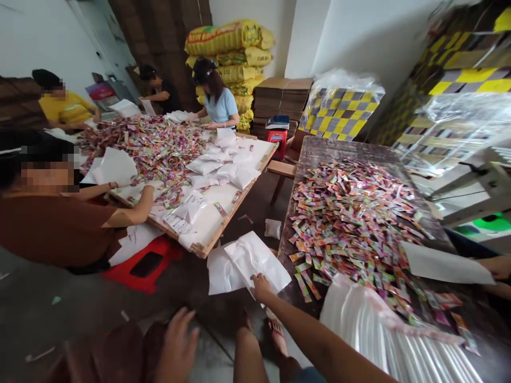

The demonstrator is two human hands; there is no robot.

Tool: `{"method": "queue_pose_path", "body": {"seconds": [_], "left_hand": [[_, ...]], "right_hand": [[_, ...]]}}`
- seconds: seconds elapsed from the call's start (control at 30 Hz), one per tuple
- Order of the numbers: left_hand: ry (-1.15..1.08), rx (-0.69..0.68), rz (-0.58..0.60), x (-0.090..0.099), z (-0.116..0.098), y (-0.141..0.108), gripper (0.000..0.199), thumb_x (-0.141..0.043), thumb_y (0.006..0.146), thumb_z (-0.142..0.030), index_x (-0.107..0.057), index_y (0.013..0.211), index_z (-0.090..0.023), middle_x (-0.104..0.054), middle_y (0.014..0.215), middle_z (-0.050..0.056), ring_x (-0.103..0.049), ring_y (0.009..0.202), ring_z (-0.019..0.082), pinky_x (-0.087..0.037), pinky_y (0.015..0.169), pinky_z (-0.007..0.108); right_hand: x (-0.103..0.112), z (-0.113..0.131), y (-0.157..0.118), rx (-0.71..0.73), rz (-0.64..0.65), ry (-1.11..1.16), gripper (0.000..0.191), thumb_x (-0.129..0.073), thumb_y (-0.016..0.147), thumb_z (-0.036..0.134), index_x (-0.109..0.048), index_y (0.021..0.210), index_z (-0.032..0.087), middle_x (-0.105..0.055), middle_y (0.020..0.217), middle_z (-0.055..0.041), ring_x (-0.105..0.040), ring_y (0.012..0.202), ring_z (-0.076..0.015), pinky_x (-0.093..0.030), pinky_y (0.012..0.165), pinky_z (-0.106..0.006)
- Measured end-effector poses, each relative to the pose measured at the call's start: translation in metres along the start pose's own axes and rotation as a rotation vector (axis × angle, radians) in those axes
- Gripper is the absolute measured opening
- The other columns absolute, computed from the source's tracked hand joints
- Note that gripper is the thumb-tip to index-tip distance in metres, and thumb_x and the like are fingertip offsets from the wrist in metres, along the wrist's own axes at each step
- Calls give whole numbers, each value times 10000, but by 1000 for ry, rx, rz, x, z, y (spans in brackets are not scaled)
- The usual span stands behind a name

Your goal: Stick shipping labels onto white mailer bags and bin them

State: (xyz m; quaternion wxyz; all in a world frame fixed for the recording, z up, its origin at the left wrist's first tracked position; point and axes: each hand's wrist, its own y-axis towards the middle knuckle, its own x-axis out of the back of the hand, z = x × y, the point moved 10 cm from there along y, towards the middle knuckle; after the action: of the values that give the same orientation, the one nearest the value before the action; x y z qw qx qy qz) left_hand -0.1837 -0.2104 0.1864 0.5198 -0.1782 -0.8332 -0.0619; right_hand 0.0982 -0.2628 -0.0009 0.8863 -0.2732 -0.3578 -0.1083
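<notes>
In the head view, the right hand grasps the near edge of the upper bag, white and flat, in the gap between the two tables. This bag overlaps the lower bag, also white; what bears the pair I cannot tell. The left hand, blurred, is released, fingers loosely spread and holding nothing, next to a dark brown thing too unclear to name. A small bag lies on the floor beyond the upper bag.

On the right table is a heap of sachets, with a white stack at its near side. At the right edge, a co-worker's hand holds a white sheet beside the heap.

The left table bears more sachets and a cluster of plump bags. A person in brown leans over its near side, by a red stool with a phone on it. Three other people stand around the far side, before yellow sacks.
</notes>
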Motion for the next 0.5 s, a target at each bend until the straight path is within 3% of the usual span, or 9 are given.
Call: {"method": "queue_pose_path", "body": {"seconds": [0.1, 0.17, 0.27, 0.37, 0.5], "left_hand": [[27, -139, 300, -92, -50, 75, 504, -322, 893, -292, -541, 1308, -108, -502, 1417, 150, -397, 1354, 275, -288, 1139, 316], [59, -178, 399, -143, -76, 125, 551, -343, 881, -294, -464, 1385, -108, -427, 1483, 142, -342, 1390, 247, -277, 1137, 291], [131, -211, 505, -209, -94, 194, 615, -464, 832, -266, -404, 1429, -130, -323, 1535, 174, -256, 1420, 307, -273, 1141, 408], [253, -243, 531, -261, -93, 250, 637, -471, 839, -233, -340, 1460, -183, -206, 1574, 172, -139, 1437, 369, -253, 1110, 570], [480, -350, 350, -321, -89, 300, 576, -436, 872, -337, -387, 1435, -229, -251, 1563, 145, -150, 1445, 337, -195, 1117, 598]], "right_hand": [[12, 2, 45, -75, -56, 92, 445, -581, 772, 165, -572, 1217, 144, -552, 1217, -157, -522, 1153, -291, -390, 994, -365], [30, -5, 80, -143, -132, 169, 409, -551, 789, 143, -573, 1198, 138, -565, 1195, -142, -538, 1136, -266, -388, 997, -333], [64, -33, 141, -300, -272, 279, 332, -505, 832, 140, -586, 1153, 111, -571, 1166, -146, -540, 1129, -273, -383, 997, -332], [89, -75, 210, -493, -389, 386, 278, -512, 870, 187, -595, 1113, 82, -585, 1122, -145, -540, 1112, -290, -388, 988, -372], [93, -147, 313, -696, -475, 542, 262, -567, 899, 308, -592, 1085, 126, -606, 1092, -74, -575, 1026, -224, -458, 922, -415]]}}
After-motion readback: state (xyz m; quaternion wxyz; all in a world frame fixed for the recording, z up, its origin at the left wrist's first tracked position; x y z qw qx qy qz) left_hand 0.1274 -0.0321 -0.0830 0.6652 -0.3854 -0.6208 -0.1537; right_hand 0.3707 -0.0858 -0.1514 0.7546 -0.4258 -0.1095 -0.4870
